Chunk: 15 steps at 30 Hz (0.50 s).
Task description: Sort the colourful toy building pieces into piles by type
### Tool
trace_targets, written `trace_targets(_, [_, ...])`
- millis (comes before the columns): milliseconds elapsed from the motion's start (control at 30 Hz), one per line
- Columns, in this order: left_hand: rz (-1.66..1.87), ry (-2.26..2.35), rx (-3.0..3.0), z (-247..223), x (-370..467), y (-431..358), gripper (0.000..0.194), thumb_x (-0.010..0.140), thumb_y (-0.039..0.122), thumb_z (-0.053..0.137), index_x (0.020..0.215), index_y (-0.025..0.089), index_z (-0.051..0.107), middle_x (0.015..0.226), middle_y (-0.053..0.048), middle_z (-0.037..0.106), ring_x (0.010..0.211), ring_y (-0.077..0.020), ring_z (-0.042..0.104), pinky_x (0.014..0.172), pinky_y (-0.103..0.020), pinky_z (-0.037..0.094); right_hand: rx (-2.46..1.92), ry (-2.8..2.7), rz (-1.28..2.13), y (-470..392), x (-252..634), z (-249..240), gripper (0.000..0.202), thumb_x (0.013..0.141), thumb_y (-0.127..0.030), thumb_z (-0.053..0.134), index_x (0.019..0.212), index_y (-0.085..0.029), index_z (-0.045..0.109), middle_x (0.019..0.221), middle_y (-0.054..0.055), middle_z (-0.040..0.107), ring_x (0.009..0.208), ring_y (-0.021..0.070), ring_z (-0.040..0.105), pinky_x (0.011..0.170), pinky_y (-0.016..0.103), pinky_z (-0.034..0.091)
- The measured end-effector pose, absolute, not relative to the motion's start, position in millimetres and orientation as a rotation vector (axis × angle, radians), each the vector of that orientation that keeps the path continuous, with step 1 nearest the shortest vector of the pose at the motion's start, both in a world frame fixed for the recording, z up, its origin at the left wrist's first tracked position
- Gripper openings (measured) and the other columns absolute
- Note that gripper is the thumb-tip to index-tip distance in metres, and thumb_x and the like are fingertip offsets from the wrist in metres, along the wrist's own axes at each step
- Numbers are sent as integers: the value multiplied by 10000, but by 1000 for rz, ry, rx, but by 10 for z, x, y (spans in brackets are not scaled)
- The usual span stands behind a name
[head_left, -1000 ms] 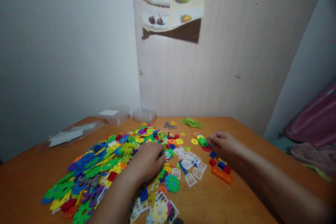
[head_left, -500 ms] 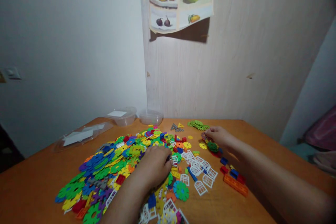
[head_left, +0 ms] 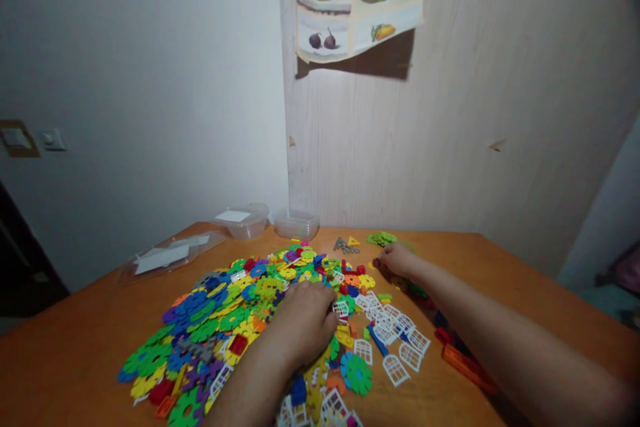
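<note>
My left hand (head_left: 309,321) is on the big heap of toy bits (head_left: 203,310), low in the middle of the picture. Its fingers bend down, but the tips are hidden, so I can't tell if they hold a bit. A white window piece (head_left: 341,309) is just beside my thumb.

My right hand (head_left: 397,261) is right of the middle, near the green pieces (head_left: 381,239). Its fingers are bunched close together, and I can't tell if something small is pinched in there.

The flat flower-shaped bits look like thin plastic, very light and a bit bendy. They may slide over each other, so I'd pinch one by its edge. The white windows (head_left: 395,370), low and right of the heap, have skinny bars that could snap. The outer frame looks best to hold. The orange brick (head_left: 465,367), at the lower right, looks stiff and strong, so its long sides should be good to grip.
</note>
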<state>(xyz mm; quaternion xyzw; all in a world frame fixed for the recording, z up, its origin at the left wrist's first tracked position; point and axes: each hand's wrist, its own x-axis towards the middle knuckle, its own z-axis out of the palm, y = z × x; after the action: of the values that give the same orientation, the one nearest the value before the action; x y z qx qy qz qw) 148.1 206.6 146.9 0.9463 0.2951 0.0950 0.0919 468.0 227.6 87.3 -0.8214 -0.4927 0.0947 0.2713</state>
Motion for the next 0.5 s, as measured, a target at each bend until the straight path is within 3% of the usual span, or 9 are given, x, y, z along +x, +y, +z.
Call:
trace_targets(267, [242, 903, 2804, 1474, 1487, 2055, 187, 904, 305, 520, 951, 216, 678, 1057, -105, 692, 1007, -283, 613, 889, -414, 469, -2301, -1523, 259, 2252, 4639, 937, 136, 763, -292, 758, 688, -179, 746, 636, 31, 690, 629, 150, 615, 557, 238, 371])
trace_targets(500, [284, 900, 2797, 1468, 1481, 2034, 198, 910, 301, 508, 934, 206, 680, 1044, -114, 690, 986, -286, 608, 882, -424, 465, -2369, -1582, 238, 2348, 4595, 909, 70, 770, -235, 759, 816, -183, 771, 840, 56, 761, 779, 179, 663, 643, 245, 399])
